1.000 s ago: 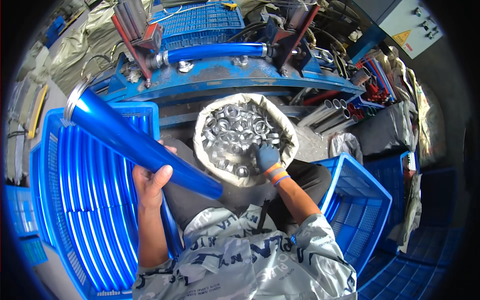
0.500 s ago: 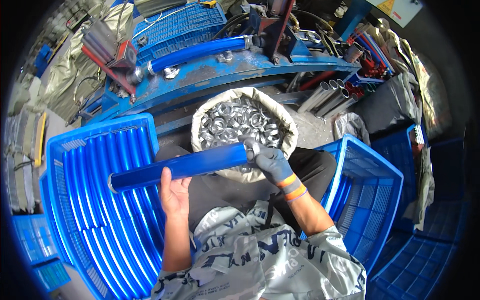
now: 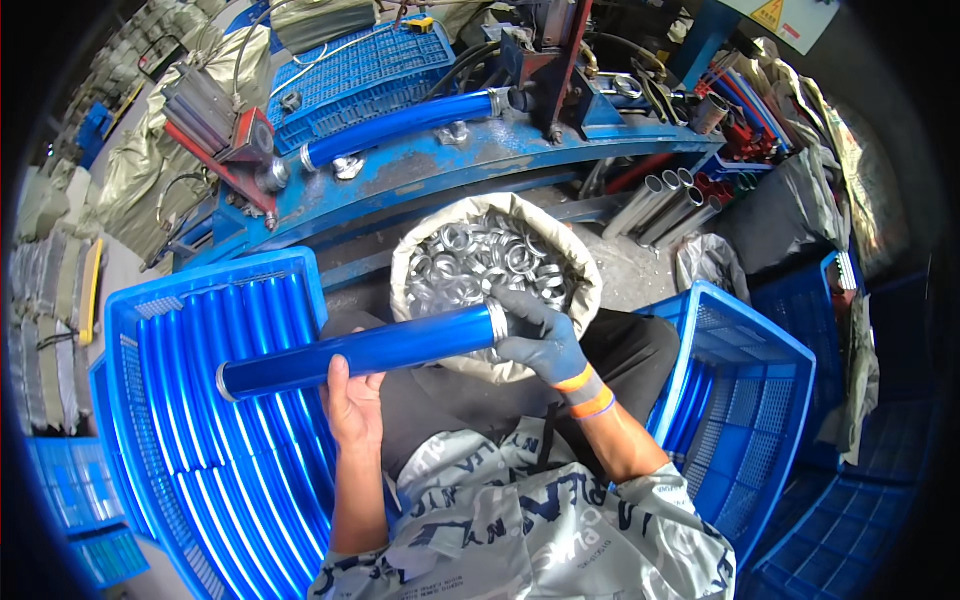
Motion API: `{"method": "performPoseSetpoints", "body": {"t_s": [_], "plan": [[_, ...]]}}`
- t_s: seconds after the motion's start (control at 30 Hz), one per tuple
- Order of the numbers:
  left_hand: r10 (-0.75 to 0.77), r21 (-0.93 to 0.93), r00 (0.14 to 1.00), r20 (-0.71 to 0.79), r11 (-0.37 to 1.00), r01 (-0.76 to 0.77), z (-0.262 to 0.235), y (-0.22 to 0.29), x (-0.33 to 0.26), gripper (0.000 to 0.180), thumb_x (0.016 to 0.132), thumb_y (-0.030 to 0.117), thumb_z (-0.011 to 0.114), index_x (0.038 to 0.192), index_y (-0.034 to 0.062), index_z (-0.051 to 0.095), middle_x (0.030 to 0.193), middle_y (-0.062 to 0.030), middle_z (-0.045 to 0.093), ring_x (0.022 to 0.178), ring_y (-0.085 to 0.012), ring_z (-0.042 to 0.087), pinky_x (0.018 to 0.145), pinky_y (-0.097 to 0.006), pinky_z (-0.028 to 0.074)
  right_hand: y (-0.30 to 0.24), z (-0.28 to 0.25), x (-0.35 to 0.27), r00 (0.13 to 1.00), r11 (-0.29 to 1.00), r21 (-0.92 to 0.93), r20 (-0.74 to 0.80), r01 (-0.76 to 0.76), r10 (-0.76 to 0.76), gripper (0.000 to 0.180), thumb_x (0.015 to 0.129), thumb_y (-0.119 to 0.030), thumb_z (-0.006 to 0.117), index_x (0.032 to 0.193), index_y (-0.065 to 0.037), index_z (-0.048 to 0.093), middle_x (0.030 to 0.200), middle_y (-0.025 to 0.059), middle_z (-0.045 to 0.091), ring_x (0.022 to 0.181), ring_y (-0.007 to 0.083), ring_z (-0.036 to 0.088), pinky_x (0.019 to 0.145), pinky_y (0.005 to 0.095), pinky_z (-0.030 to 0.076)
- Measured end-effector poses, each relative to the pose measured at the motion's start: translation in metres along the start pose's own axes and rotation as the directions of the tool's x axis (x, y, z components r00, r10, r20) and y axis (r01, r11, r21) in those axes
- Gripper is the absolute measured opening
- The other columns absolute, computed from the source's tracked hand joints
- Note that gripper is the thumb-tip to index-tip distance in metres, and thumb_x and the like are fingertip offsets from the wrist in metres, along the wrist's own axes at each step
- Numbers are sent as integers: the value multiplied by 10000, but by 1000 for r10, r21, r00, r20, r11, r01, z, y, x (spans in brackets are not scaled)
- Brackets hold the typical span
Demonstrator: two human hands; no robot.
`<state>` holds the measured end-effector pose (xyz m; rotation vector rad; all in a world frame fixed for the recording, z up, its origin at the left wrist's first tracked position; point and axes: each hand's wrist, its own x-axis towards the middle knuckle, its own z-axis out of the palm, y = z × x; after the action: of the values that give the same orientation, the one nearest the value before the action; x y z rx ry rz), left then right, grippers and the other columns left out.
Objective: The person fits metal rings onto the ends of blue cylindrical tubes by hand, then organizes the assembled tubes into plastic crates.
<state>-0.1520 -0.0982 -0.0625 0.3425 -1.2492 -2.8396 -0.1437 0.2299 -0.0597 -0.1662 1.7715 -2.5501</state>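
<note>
A shiny blue tube (image 3: 380, 345) lies across in front of me, its right end slightly higher than its left. My bare left hand (image 3: 355, 410) is closed around its middle from below, thumb on the near side. A silver metal ring (image 3: 497, 322) sits on the right end, and another silver ring (image 3: 224, 382) is on the left end. My right hand (image 3: 545, 340), in a dark glove, grips the right end at the ring, fingers above and thumb below. Just behind the tube stands a pale sack (image 3: 588, 270) full of loose silver rings (image 3: 465, 255).
Blue tubes fill a blue crate (image 3: 215, 268) at left. A second blue crate (image 3: 750, 335) at right holds a few tubes. Beyond the sack, a blue metal bench (image 3: 410, 185) carries another blue tube (image 3: 400, 128) between end fittings. Metal pipes (image 3: 660, 205) lean at its right.
The right-hand ring has gone from my fingertips onto the tube's end. My right fingers have spread around that end, and the tube sits slightly lower in view.
</note>
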Motion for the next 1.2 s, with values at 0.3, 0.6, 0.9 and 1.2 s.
{"method": "performPoseSetpoints", "body": {"t_s": [0.3,0.6,0.9,1.2], "plan": [[14,3,999,36,1000,-14,2,-12,32,487,1131,310,744,1544,79,628,1522,-188,710,1425,-372,690,1203,-606,577,-1,-6,31,990,974,185,-28,-132,139,802,931,75,891,1668,11,580,1480,58,667,1348,180,694,1119,314,587],[-11,-138,999,-48,990,4,-4,6,66,714,1145,522,704,1623,19,535,1627,-202,613,1535,-373,579,1333,-591,442,-33,-33,207,994,948,-316,-77,49,-76,586,1137,-265,738,1604,68,617,1526,134,719,1401,174,648,1201,332,499],[-11,-46,989,-147,999,5,-21,26,94,664,1145,460,736,1610,32,532,1565,-183,662,1504,-360,620,1284,-561,497,31,-27,452,887,-313,-949,185,49,-424,656,988,-302,785,1613,-231,600,1601,147,635,1529,396,547,1270,614,391],[42,107,981,-191,994,-22,-12,10,145,511,1125,252,786,1562,69,595,1467,-144,729,1382,-353,718,1218,-576,554,-103,17,409,809,118,-900,312,419,-498,596,868,-277,833,1421,-104,693,1232,171,773,1133,370,788,1043,495,617]]}}
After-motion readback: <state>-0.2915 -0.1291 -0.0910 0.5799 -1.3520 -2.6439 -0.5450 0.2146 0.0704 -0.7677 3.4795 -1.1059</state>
